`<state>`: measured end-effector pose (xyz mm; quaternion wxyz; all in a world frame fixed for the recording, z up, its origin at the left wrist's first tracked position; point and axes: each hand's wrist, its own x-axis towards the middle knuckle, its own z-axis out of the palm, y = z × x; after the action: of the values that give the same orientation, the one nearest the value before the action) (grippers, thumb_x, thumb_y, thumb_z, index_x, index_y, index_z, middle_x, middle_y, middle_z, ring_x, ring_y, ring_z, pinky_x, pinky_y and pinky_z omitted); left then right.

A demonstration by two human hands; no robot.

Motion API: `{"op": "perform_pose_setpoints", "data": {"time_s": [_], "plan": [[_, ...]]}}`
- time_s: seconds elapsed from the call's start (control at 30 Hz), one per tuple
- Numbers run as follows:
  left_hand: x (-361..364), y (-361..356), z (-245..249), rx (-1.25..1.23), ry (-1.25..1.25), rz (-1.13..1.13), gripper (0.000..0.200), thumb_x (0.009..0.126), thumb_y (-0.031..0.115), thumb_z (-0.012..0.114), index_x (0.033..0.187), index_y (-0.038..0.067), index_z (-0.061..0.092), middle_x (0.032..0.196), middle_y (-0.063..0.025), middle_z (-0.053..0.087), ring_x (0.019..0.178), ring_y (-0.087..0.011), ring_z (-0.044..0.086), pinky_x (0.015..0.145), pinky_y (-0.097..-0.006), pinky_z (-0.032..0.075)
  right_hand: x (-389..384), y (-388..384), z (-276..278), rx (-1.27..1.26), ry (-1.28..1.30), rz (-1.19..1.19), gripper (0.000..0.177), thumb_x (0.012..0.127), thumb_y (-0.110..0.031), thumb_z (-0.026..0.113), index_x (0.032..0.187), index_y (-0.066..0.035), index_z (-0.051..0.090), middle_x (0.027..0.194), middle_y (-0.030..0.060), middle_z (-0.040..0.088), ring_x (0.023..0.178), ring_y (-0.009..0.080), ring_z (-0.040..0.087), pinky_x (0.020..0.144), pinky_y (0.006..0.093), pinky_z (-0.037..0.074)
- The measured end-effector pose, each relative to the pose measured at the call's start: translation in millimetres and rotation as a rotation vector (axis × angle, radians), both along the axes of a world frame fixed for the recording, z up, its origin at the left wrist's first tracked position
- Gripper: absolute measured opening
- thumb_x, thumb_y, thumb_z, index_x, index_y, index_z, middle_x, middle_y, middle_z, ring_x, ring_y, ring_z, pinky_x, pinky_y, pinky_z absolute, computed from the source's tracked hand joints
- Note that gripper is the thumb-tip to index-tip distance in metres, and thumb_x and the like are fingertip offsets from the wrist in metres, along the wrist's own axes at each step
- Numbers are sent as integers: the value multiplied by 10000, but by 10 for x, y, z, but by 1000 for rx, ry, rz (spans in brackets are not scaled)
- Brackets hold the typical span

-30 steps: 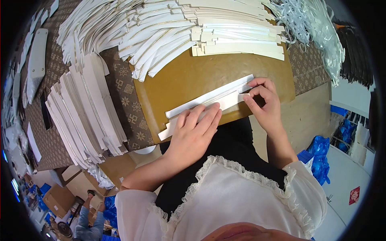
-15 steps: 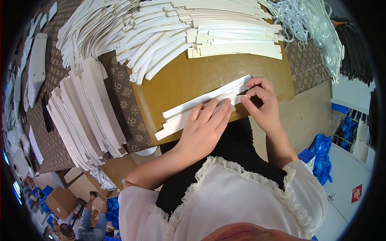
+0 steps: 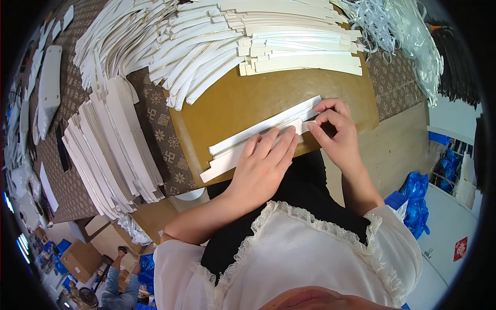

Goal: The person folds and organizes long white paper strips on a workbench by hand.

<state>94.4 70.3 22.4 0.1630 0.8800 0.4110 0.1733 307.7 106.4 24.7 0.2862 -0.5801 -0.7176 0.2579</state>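
Observation:
A white zipper (image 3: 264, 127) with metal teeth lies at a slant on the mustard-coloured mat (image 3: 237, 101). Along its near edge runs a pale notched strip (image 3: 222, 164), its teeth-side edge against the zipper. My left hand (image 3: 263, 165) rests on the strip with outstretched fingers, pressing it against the mat. At the right end, my right hand (image 3: 335, 126) has its fingers bent and its thumb near the strip's tip, pinching at the zipper's end. The exact contact under those fingertips is partly hidden.
Behind the mat lie a pile of zippers (image 3: 206, 64) and a stack of pale strips (image 3: 305, 64). More zipper-edged strips (image 3: 111, 150) are stacked at left. Clear plastic (image 3: 413, 46) lies far right. A person (image 3: 120, 289) is at lower left.
The view has shifted very slightly. My right thumb has moved a little left at the strip's end; the left hand, zipper and strip stay in place.

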Motion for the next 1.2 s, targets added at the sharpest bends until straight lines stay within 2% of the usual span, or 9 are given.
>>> {"op": "perform_pose_setpoints", "data": {"time_s": [0.23, 0.37, 0.47, 0.6, 0.73, 0.9, 1.0, 1.13, 1.2], "plan": [[131, 69, -8, 15, -37, 41, 519, 792, 197, 696, 1275, 65, 561, 1374, -17, 487, 1108, -235, 460, 937, -402, 374, -10, -11, -42, 51, -52, 14, 164, 735, -35, 749, 803, -36, 600, 1051, 78, 569, 975, 239, 548, 850, 337, 439], [177, 42, -43, 37, -51, 96, 515, 793, 204, 697, 1276, 80, 566, 1378, 7, 484, 1065, -225, 456, 914, -394, 373, -92, -68, -28, 138, 96, -115, 224, 739, -31, 753, 907, -33, 605, 1054, 88, 609, 965, 267, 592, 860, 363, 453], [163, 21, -33, 36, -40, 124, 504, 789, 207, 701, 1264, 92, 581, 1384, 14, 493, 1099, -214, 468, 933, -384, 366, -118, -195, -48, 342, 34, 166, 282, 766, -25, 725, 1023, -34, 609, 1097, 103, 655, 1018, 287, 632, 942, 394, 431], [-12, -146, -117, 107, -95, 174, 470, 791, 204, 703, 1235, 87, 606, 1374, 3, 523, 1131, -206, 499, 958, -377, 356, -168, -338, -260, 416, -134, 174, 264, 791, -6, 681, 1050, -35, 632, 1125, 109, 677, 1094, 277, 631, 1020, 417, 377], [-391, -464, -89, 155, -23, 343, 416, 784, 161, 712, 1182, 60, 643, 1318, -25, 584, 1150, -214, 535, 965, -385, 367, -190, -332, -264, 456, -154, 169, 251, 809, -9, 658, 1056, -45, 642, 1144, 103, 674, 1127, 257, 624, 1062, 423, 332], [-751, -727, -159, 220, -29, 444, 356, 788, 112, 714, 1132, 33, 667, 1255, -53, 627, 1146, -238, 557, 960, -406, 392, -230, -314, -315, 550, -144, 152, 207, 817, -4, 645, 1020, -42, 650, 1117, 96, 684, 1099, 243, 635, 1051, 421, 345], [-775, -765, -249, 216, -234, 494, 316, 797, 84, 707, 1105, 22, 676, 1226, -75, 642, 1153, -258, 560, 958, -423, 409, -241, -292, -279, 536, -97, 113, 177, 821, -3, 643, 992, -46, 656, 1071, 88, 692, 1020, 244, 655, 1044, 435, 355], [-705, -775, -320, 256, -315, 561, 332, 819, 129, 691, 1129, 16, 654, 1229, -108, 630, 1153, -273, 561, 967, -447, 408, -126, -35, -50, 454, -117, 68, 164, 818, -18, 660, 980, -44, 660, 1033, 90, 685, 976, 260, 645, 1012, 426, 383], [-640, -738, -272, 278, -299, 549, 331, 815, 122, 696, 1125, 15, 656, 1226, -109, 631, 1150, -277, 560, 968, -442, 406, -147, 219, 54, 503, -124, 21, 180, 809, -34, 678, 987, -46, 664, 1037, 93, 674, 981, 266, 632, 992, 424, 398]]}}
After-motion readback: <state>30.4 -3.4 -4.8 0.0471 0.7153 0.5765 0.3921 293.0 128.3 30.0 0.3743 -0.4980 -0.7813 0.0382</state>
